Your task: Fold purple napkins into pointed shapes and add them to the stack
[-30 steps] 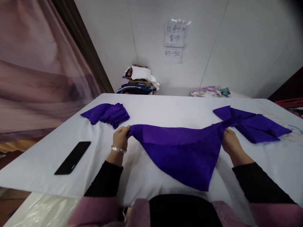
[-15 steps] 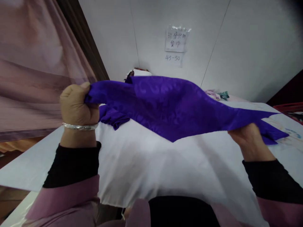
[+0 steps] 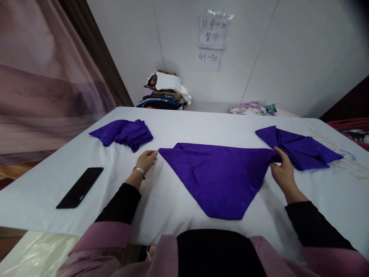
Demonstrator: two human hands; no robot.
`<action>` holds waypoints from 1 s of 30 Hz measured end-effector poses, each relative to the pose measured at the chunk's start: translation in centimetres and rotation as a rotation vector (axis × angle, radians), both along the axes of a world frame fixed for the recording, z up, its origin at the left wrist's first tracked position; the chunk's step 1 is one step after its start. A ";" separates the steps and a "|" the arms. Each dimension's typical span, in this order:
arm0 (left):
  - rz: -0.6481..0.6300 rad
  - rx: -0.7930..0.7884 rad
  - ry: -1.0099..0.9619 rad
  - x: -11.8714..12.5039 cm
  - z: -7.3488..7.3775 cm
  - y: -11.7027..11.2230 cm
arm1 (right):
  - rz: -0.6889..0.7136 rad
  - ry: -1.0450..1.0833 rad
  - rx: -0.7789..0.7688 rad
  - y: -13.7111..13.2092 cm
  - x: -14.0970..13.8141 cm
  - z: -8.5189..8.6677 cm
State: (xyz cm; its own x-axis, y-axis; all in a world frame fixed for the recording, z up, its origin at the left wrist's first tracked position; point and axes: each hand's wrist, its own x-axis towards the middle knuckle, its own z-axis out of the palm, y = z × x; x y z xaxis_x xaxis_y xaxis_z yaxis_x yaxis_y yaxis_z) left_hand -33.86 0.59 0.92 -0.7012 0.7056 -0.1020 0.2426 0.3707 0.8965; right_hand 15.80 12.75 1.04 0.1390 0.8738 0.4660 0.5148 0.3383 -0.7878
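Note:
A purple cloth napkin (image 3: pixel 213 181) is spread on the white-covered table in front of me, doubled over with a straight edge at the far side and a blunt end toward me. At its far left corner, the thumb and fingers of my left hand (image 3: pixel 147 161) are pinched together on the tip. My right hand (image 3: pixel 284 175) grips the far right corner, which is lifted slightly and curls over the fingers. A bunched purple napkin (image 3: pixel 123 132) lies beyond my left hand. On the other side, a folded purple napkin (image 3: pixel 300 148) rests just past my right hand.
A black phone (image 3: pixel 80 188) lies on the white tablecloth (image 3: pixel 201 123) at the left. Against the wall are a stack of folded cloths (image 3: pixel 165 92) and some pink and green cloths (image 3: pixel 250 108). A red basket (image 3: pixel 351 127) stands at the far right; a curtain (image 3: pixel 49 77) hangs at the left.
Both hands have come down, bringing the purple napkin from the air onto the table. It now lies flatter, and the phone and both other napkins show fully.

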 end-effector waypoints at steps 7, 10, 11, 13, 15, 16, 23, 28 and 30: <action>-0.127 -0.165 0.460 2.4 -1.6 -0.2 | 0.576 0.064 -0.428 -0.9 -2.8 3.7; -0.204 -0.235 0.637 3.3 -1.6 0.5 | 0.795 -0.099 -0.703 -0.2 -2.5 4.9; -0.217 -0.269 0.672 3.5 -1.7 0.8 | 0.790 -0.158 -0.706 -0.1 -2.4 5.2; -0.224 -0.331 0.708 3.9 -1.7 1.2 | 0.762 -0.196 -0.645 -0.5 -2.9 5.7; -0.212 -0.359 0.714 4.1 -1.9 1.7 | 0.804 -0.133 -0.574 -1.8 -4.3 5.8; -0.206 -0.359 0.711 4.2 -2.0 1.9 | 0.840 -0.089 -0.537 -2.7 -5.3 5.5; -0.213 -0.300 0.633 4.0 -3.0 2.4 | 1.097 -0.563 -0.149 -8.3 -14.6 0.0; -0.169 -0.258 0.573 3.8 -3.1 2.0 | 1.021 -0.780 -0.024 -8.0 -17.1 -2.5; -0.145 -0.226 0.544 3.8 -3.1 1.9 | 1.019 -0.710 -0.034 -7.4 -17.3 -2.7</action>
State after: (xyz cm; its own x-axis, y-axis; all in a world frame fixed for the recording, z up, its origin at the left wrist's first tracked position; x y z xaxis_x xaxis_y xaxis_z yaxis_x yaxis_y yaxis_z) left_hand -30.09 2.46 -2.15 -0.5929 0.8007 0.0859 0.7065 0.4661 0.5326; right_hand -1.55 5.34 -1.67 -0.8834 0.4485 0.1356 0.3452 0.8186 -0.4590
